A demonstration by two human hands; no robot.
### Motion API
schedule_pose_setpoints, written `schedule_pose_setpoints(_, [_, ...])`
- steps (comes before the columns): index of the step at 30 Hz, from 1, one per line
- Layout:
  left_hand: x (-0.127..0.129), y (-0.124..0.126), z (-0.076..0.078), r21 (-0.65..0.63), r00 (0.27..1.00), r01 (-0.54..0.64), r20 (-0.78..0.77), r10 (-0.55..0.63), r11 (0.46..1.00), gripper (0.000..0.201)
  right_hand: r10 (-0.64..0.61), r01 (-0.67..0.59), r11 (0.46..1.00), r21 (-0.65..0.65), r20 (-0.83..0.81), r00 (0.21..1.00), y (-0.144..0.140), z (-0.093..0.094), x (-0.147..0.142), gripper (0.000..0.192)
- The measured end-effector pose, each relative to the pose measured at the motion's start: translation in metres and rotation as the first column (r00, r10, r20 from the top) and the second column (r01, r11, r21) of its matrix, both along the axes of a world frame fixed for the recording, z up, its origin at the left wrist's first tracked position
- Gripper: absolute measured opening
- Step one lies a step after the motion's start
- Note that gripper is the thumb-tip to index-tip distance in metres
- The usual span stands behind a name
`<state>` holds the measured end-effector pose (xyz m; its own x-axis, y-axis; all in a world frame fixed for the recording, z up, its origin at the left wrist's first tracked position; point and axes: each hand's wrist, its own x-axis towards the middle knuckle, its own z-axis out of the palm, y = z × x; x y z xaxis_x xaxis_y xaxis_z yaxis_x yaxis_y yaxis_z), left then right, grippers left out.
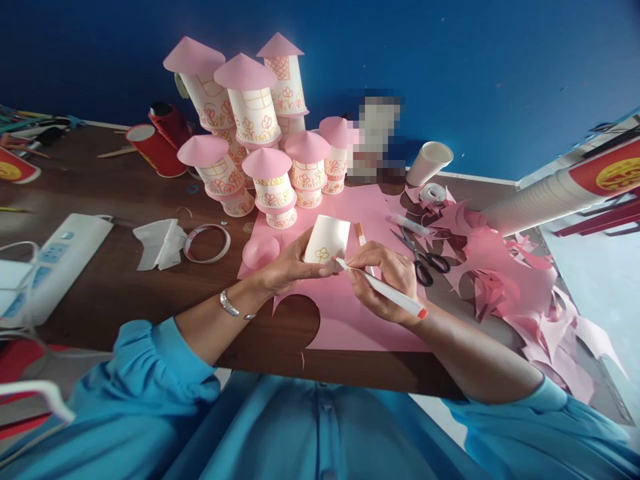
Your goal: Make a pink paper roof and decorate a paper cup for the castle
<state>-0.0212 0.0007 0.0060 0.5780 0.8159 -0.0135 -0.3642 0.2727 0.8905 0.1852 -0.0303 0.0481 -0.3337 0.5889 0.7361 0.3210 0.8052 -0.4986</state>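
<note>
A white paper cup [328, 235] with a yellow flower drawn on it is gripped by my left hand [290, 267], tilted above a pink paper sheet [345, 320]. In my right hand [383, 277] is a white marker [395, 297] with an orange-red end, its tip at the cup's side just right of the flower. Behind my right hand lies a second marker [361, 235], with an orange cap, on the pink sheet. Left of the cup sits a pink paper cone [261, 252]. Beyond stand several decorated cup towers [253, 113] with pink cone roofs.
Black-handled scissors [424, 263] lie right of my right hand, near pink paper scraps [515, 273]. A tape roll [207, 243], a crumpled white paper [160, 245] and a power strip [53, 260] are at left. A long cup stack [550, 190] lies at right, before the blue wall [480, 73].
</note>
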Motion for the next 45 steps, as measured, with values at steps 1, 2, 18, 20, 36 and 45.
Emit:
schedule_pose_setpoints(1, [-0.0001, 0.0000, -0.0001, 0.000, 1.000, 0.004, 0.005, -0.004, 1.000, 0.059, 0.001, -0.001, 1.000, 0.001, 0.000, 1.000, 0.0001, 0.0004, 0.0000, 0.019])
schedule_pose_setpoints(2, [-0.0002, -0.0001, -0.0001, 0.000, 1.000, 0.007, 0.011, -0.007, 1.000, 0.059, 0.002, -0.002, 1.000, 0.001, 0.000, 1.000, 0.0002, 0.0008, 0.0000, 0.019])
schedule_pose_setpoints(18, [-0.0003, -0.0001, 0.0011, -0.003, 0.999, 0.018, 0.027, -0.018, 1.000, 0.057, -0.001, 0.001, 1.000, 0.012, 0.012, 1.000, 0.0004, 0.0016, 0.0004, 0.020])
schedule_pose_setpoints(20, [-0.0007, -0.0003, 0.0010, -0.002, 0.999, 0.026, 0.026, -0.026, 1.000, 0.058, -0.005, 0.005, 1.000, 0.019, 0.015, 1.000, 0.0005, 0.0016, 0.0004, 0.021])
schedule_pose_setpoints(36, [-0.0007, -0.0015, 0.0007, -0.012, 1.000, 0.020, 0.025, -0.020, 1.000, 0.060, -0.047, 0.046, 0.998, 0.041, 0.029, 0.998, 0.0008, 0.0052, 0.0003, 0.021])
schedule_pose_setpoints(45, [-0.0023, -0.0003, -0.0031, -0.037, 0.999, 0.010, 0.047, -0.009, 0.999, 0.060, -0.062, 0.062, 0.998, 0.019, 0.013, 0.998, -0.0001, 0.0047, -0.0010, 0.018])
